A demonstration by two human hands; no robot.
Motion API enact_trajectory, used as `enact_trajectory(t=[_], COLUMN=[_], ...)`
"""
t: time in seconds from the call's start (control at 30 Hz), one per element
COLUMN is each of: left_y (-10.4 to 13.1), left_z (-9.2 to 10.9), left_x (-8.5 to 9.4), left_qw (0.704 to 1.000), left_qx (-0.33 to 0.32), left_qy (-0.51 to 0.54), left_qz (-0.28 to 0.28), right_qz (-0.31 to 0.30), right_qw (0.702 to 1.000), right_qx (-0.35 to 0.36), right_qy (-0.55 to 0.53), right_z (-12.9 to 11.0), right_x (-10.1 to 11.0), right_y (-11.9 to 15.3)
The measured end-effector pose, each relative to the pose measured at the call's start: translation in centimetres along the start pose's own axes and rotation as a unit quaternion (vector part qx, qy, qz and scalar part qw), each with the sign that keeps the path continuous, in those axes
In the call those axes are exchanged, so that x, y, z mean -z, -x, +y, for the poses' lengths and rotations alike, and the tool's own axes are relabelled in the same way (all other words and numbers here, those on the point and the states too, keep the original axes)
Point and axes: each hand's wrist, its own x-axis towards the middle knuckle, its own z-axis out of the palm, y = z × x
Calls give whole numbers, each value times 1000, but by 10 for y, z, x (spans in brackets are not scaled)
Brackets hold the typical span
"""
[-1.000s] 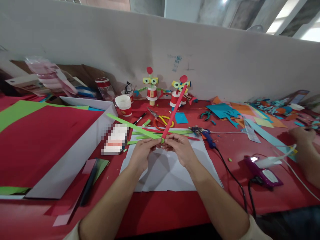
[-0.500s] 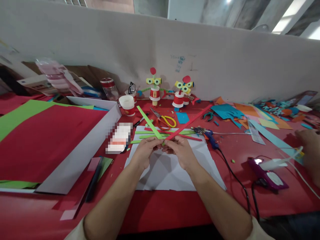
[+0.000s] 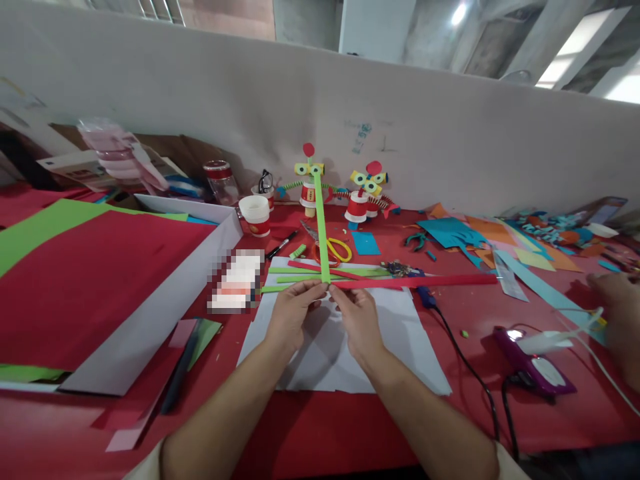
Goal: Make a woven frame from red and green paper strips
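Above the white paper [image 3: 345,353], my left hand [image 3: 297,313] and my right hand [image 3: 357,317] meet fingertip to fingertip. Between them they pinch the joined ends of two paper strips. The green paper strip [image 3: 321,227] points away from me, and the red paper strip [image 3: 450,281] stretches out to the right, so the pair forms roughly a right angle. My fingers partly hide the joint. Several loose green and red strips [image 3: 285,271] lie just beyond my hands, with scissors [image 3: 339,249] and a blue glue gun [image 3: 425,293] close by.
To the left stands a white box [image 3: 115,357] of coloured sheets, beside a blurred phone-like object [image 3: 237,281]. Paper-cup figures [image 3: 357,207] and cups [image 3: 255,215] line the back. A purple power strip [image 3: 535,367] and another person's hand [image 3: 615,307] are at right.
The green strip has swung from leaning left to pointing straight away. The red strip has swung down to the right, nearly level. Both hands keep pinching the joined ends.
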Motion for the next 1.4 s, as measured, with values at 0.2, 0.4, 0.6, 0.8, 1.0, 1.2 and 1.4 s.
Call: enact_trajectory(t=[0.2,0.4,0.6,0.8,1.0,1.2,1.4], left_y=[-4,-6,-5,-5,-6,-6,-3], left_z=[11,11,9,7,6,5,8], left_x=[4,6,8,9,9,9,6], left_qw=[999,998,998,998,997,997,995], left_qx=[49,53,26,15,1,-11,-7], left_qy=[15,31,22,16,-3,1,2], left_qz=[9,-27,-49,-62,-72,-82,-97], right_qz=[-161,-205,-232,-187,-140,-125,-132], right_qw=[986,978,972,981,988,990,989], right_qx=[10,14,17,16,19,33,57], right_qy=[39,45,31,42,55,57,36], right_z=[-9,-6,-2,-3,-4,-6,-6], right_x=[12,20,23,22,19,18,21], right_y=[-14,-25,-28,-27,-26,-24,-26])
